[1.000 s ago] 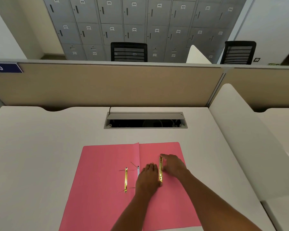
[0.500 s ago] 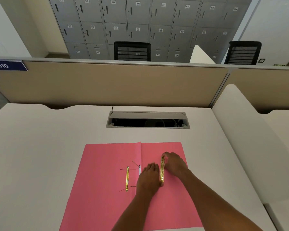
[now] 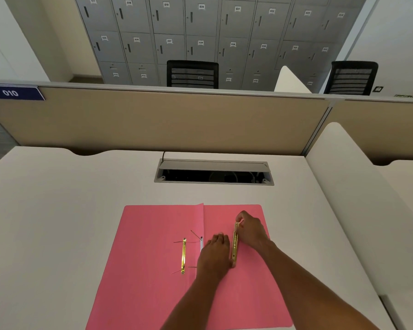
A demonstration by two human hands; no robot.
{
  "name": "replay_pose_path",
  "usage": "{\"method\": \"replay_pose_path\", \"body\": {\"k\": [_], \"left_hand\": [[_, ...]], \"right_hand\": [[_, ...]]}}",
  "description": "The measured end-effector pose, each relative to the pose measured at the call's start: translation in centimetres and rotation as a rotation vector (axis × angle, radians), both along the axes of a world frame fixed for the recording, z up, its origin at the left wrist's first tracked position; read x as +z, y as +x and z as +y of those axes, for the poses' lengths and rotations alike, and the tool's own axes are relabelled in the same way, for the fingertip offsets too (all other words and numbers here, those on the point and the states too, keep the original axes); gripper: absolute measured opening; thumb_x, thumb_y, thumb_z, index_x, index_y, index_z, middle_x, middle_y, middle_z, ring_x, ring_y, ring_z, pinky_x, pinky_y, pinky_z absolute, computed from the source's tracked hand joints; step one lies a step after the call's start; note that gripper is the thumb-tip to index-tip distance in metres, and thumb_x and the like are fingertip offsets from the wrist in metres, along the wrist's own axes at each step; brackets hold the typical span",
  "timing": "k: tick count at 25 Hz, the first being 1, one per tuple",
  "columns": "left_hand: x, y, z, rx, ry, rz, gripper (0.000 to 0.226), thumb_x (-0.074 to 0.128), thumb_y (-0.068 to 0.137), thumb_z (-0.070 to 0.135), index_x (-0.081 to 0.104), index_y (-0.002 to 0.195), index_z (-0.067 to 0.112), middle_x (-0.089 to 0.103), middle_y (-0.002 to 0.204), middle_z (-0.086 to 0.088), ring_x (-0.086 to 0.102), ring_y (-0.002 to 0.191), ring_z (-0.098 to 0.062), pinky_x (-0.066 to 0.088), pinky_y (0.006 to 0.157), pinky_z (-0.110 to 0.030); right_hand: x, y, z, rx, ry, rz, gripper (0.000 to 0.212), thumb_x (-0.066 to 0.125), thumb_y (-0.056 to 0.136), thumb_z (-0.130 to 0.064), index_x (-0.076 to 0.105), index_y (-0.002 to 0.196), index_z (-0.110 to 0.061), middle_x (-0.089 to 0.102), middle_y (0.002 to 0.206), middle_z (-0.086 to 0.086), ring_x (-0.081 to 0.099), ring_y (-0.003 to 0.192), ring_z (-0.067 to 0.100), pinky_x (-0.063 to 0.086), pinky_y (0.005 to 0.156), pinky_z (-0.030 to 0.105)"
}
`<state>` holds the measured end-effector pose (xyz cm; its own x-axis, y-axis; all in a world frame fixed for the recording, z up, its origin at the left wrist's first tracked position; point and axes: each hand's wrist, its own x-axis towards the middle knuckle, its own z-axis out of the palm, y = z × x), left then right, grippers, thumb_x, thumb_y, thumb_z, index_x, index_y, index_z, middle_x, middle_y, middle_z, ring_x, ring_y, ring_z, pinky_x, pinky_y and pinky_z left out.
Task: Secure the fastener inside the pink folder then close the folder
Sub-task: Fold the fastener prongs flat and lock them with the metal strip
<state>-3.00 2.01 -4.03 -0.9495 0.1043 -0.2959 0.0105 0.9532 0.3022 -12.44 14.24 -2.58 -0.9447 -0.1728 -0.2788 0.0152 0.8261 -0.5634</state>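
While the pink folder [image 3: 153, 270] lies open on the white desk [image 3: 57, 210] as before, both hands hold the gold bar [image 3: 234, 244] on its right leaf. The right hand [image 3: 253, 231] now pinches the far end of the bar with curled fingers; 1 second ago it lay flatter over it. The left hand [image 3: 214, 254] presses the near end with its thumb, fingers loosely bent. The second gold strip [image 3: 183, 256] stays left of the fold, untouched.
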Motion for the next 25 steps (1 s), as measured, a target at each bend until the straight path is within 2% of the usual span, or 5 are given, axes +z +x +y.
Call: {"method": "replay_pose_path", "body": {"k": [5, 12, 15, 18, 25], "left_hand": [[1.7, -0.8, -0.9, 0.069, 0.099, 0.098, 0.029, 0.055, 0.089, 0.027, 0.058, 0.114, 0.013, 0.068, 0.107, -0.011, 0.067, 0.098, -0.034, 0.054, 0.078, -0.040], [3.6, -1.9, -5.2, 0.401, 0.472, 0.209, 0.020, 0.063, 0.084, 0.033, 0.076, 0.082, 0.018, 0.072, 0.072, 0.002, 0.065, 0.066, -0.018, 0.053, 0.061, -0.029], [4.6, -1.6, -7.3, 0.486, 0.615, 0.167, 0.014, 0.069, 0.084, 0.024, 0.078, 0.083, 0.014, 0.070, 0.070, 0.004, 0.060, 0.064, -0.012, 0.042, 0.058, -0.017], [4.8, -0.7, -9.6, 0.601, 0.838, 0.075, 0.012, 0.070, 0.087, 0.020, 0.079, 0.087, 0.012, 0.074, 0.076, 0.003, 0.063, 0.070, -0.011, 0.047, 0.067, -0.022], [3.3, 2.5, -13.4, 0.732, 0.979, -0.025, 0.013, 0.066, 0.091, 0.010, 0.075, 0.096, 0.001, 0.062, 0.073, -0.006, 0.048, 0.060, -0.011, 0.041, 0.052, -0.018]], "right_hand": [[1.3, -0.1, -0.9, -0.061, -0.215, 0.019, 0.018, 0.061, 0.081, 0.001, 0.061, 0.087, -0.016, 0.068, 0.077, 0.009, 0.069, 0.065, 0.023, 0.059, 0.057, 0.036], [4.0, 0.5, -4.0, -0.047, -0.445, 0.026, 0.016, 0.068, 0.084, -0.002, 0.064, 0.098, -0.009, 0.072, 0.077, 0.014, 0.072, 0.060, 0.021, 0.061, 0.057, 0.032], [4.8, 1.4, -5.7, -0.038, -0.537, 0.026, 0.015, 0.068, 0.085, -0.003, 0.063, 0.099, -0.006, 0.073, 0.077, 0.015, 0.072, 0.061, 0.020, 0.062, 0.060, 0.034], [5.6, 2.2, -7.5, -0.019, -0.592, 0.010, 0.015, 0.067, 0.086, -0.004, 0.062, 0.100, -0.005, 0.073, 0.079, 0.018, 0.072, 0.063, 0.023, 0.062, 0.062, 0.036], [3.5, 6.1, -8.1, 0.099, -0.434, 0.021, 0.014, 0.064, 0.084, -0.006, 0.066, 0.089, -0.019, 0.070, 0.084, 0.000, 0.067, 0.075, 0.012, 0.055, 0.067, 0.024]]}}
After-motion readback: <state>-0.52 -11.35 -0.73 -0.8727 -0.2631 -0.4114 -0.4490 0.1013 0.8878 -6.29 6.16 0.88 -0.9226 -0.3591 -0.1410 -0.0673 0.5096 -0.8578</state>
